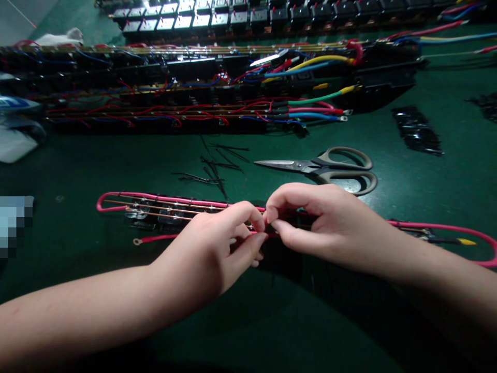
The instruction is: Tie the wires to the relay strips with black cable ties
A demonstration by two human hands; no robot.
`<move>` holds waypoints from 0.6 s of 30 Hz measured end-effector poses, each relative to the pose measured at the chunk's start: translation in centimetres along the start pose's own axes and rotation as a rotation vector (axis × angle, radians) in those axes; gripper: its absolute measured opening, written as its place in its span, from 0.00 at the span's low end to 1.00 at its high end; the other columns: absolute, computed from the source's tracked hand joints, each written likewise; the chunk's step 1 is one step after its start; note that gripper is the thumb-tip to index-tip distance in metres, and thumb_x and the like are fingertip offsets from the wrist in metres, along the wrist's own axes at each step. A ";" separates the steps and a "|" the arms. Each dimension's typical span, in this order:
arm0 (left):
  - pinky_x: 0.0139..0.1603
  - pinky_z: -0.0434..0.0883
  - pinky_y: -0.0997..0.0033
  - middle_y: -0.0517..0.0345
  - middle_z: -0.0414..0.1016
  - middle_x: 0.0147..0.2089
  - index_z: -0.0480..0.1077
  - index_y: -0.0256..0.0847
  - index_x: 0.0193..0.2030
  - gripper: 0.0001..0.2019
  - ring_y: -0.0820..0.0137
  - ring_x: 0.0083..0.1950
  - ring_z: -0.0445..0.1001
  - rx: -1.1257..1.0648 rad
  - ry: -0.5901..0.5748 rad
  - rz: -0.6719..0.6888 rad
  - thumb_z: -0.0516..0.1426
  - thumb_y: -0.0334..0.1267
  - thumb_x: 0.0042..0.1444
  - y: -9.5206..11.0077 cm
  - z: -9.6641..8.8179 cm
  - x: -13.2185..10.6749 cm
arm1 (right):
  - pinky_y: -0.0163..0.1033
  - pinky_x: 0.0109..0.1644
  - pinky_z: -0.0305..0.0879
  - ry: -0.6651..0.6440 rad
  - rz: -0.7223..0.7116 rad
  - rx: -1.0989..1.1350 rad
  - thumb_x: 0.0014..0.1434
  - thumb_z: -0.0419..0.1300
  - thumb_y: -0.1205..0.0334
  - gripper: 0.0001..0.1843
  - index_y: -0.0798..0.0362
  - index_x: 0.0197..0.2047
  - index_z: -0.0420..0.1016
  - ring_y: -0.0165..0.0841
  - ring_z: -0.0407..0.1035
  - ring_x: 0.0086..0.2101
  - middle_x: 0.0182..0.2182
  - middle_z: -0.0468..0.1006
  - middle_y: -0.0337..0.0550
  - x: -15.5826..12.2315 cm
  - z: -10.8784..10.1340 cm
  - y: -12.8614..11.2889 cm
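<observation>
A long strip of black parts with copper wires and pink cables, the wired strip point(159, 213), lies across the green table point(248, 321) in front of me. My left hand point(217, 248) and my right hand point(314, 220) meet at its middle, fingertips almost touching. Both hands are closed in a pinch on the strip's pink cable. What lies right between the fingertips is hidden. The pink cable point(446, 229) runs on to the right and loops back. A ring terminal point(136, 241) ends a pink wire at the left.
Scissors point(330, 167) with grey handles lie just behind my right hand. Loose black cable ties point(213, 168) are scattered behind my left hand. Stacks of finished wired strips point(186, 98) fill the back. A black bundle point(416, 130) lies at the right.
</observation>
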State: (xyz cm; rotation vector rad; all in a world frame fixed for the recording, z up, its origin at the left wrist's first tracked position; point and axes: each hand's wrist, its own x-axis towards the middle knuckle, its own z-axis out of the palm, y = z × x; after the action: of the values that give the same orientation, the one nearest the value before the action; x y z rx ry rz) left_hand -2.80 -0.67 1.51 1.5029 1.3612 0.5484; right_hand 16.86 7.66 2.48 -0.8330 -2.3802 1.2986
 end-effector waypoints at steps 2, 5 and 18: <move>0.31 0.75 0.78 0.69 0.80 0.29 0.66 0.46 0.41 0.02 0.72 0.29 0.83 0.011 0.002 0.000 0.57 0.36 0.65 0.0 0.0 -0.1 | 0.31 0.30 0.65 -0.010 0.016 0.015 0.57 0.57 0.71 0.07 0.52 0.34 0.75 0.28 0.73 0.29 0.29 0.80 0.37 0.0 0.0 0.0; 0.31 0.75 0.78 0.70 0.80 0.29 0.66 0.46 0.41 0.02 0.72 0.29 0.82 0.014 -0.001 0.007 0.56 0.36 0.64 0.0 0.0 -0.1 | 0.31 0.30 0.64 -0.011 0.023 0.021 0.57 0.57 0.71 0.07 0.52 0.34 0.75 0.29 0.73 0.29 0.29 0.80 0.37 0.0 0.0 0.0; 0.30 0.72 0.79 0.68 0.80 0.29 0.68 0.45 0.43 0.04 0.73 0.28 0.80 0.098 0.014 0.062 0.55 0.33 0.63 0.2 0.0 0.0 | 0.32 0.29 0.64 0.011 0.000 0.006 0.56 0.57 0.71 0.07 0.52 0.34 0.75 0.29 0.72 0.29 0.29 0.80 0.37 -0.2 0.1 -0.1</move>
State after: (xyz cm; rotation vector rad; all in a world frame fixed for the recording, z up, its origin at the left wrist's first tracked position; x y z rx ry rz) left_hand -2.73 -0.62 1.72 1.6276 1.3731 0.5383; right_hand 16.94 7.41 2.46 -0.8360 -2.3671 1.2972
